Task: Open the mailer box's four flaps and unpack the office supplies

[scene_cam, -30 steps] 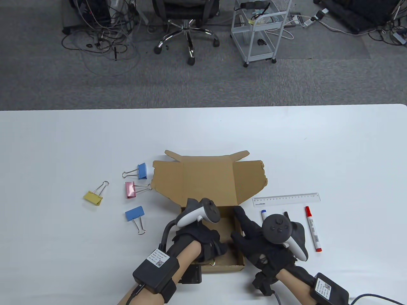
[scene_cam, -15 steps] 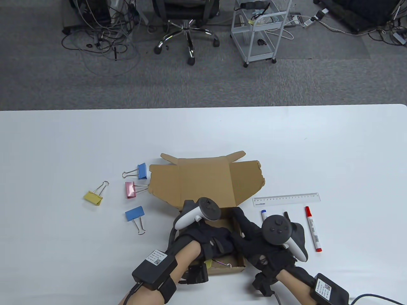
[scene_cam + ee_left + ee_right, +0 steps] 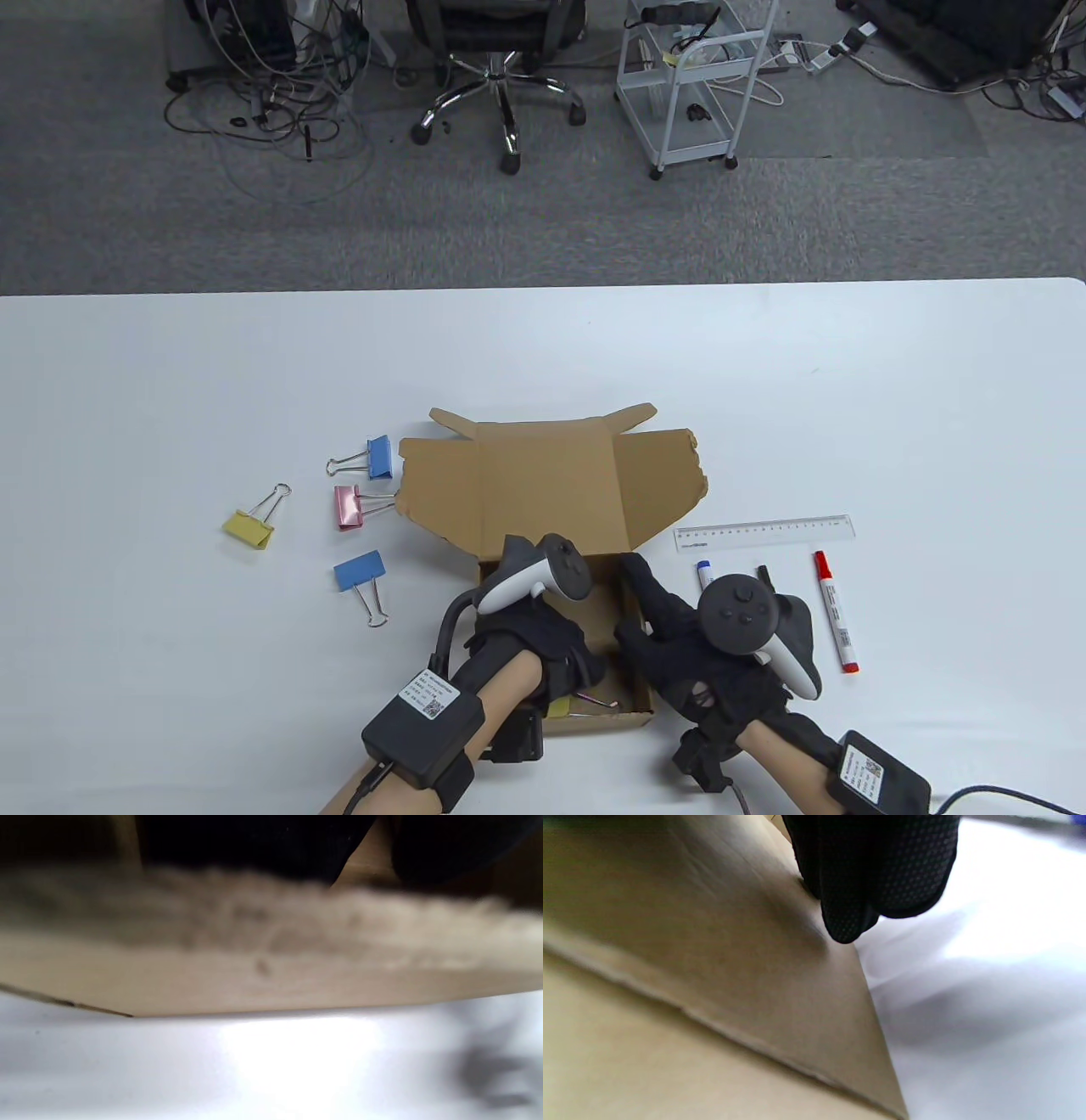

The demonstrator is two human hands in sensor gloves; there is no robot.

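Cardboard box (image 3: 543, 501) sits open at table (image 3: 170, 382) centre, lid and flaps folded back toward 12 o'clock. Left hand (image 3: 530, 645) reaches down into the tray, a yellow clip (image 3: 560, 706) with wire handle showing just under it near the front wall — whether the fingers pinch it, the pictures do not show. Right hand (image 3: 679, 645) rests against the box's right wall at 3 o'clock, fingers (image 3: 865, 878) held together and touching the cardboard from outside. Four binder clips lie unpacked at 9 o'clock: yellow (image 3: 249, 528), pink (image 3: 348, 508) and two blue (image 3: 381, 457) (image 3: 358, 570). Ruler (image 3: 764, 532), red marker (image 3: 836, 611) and blue marker (image 3: 703, 573) lie at 3 o'clock — the markers just beside the right hand.
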